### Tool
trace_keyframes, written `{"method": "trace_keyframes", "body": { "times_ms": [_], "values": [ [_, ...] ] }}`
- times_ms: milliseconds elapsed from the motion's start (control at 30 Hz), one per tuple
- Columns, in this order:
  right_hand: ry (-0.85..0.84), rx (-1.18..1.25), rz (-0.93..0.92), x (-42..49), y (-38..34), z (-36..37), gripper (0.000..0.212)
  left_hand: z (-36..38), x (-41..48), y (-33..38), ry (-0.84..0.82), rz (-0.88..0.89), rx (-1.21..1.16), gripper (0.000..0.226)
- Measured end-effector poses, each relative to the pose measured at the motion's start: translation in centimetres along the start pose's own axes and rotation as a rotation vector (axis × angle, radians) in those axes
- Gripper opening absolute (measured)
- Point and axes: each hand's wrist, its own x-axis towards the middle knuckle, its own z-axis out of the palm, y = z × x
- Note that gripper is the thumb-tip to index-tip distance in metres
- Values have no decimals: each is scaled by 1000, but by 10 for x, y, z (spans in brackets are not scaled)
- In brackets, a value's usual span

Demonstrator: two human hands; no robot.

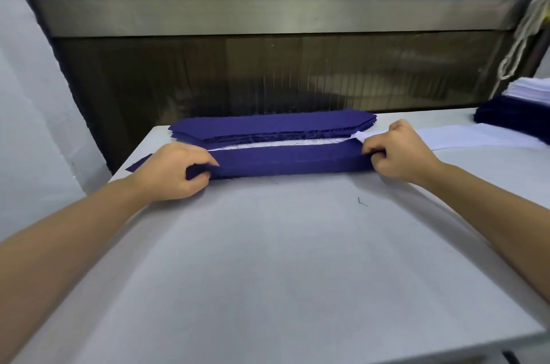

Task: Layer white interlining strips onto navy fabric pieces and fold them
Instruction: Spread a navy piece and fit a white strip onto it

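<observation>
Left hand (175,171) pinches left end of long navy fabric piece (290,161), fingers curled round folded edge; right hand (397,152) pinches right end likewise. Piece lies across far part of white table (268,259), thin white interlining strip (285,144) showing along its far edge. Just behind: stack of navy fabric pieces (272,125). Far right: white sheets (476,137), dark pile topped with white (519,107).

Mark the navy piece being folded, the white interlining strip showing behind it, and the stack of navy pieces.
navy piece being folded (291,159): head view, middle of its top face.
white interlining strip (359,136): head view, its exposed right end.
stack of navy pieces (273,124): head view, centre of the top piece.
</observation>
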Motion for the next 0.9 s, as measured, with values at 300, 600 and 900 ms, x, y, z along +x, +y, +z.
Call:
{"method": "trace_keyframes", "body": {
  "times_ms": [300,600,900],
  "values": [
    [-141,135,205,3,8,-3,27,1,-2,-1,-203,-46,-242,62],
    [-272,-143,434,24,40,20,47,38,45,8,-172,-245,-157,36],
    [-381,-296,418,41,52,24,31,75,100,23,-147,-242,-146,25]
  ]
}}
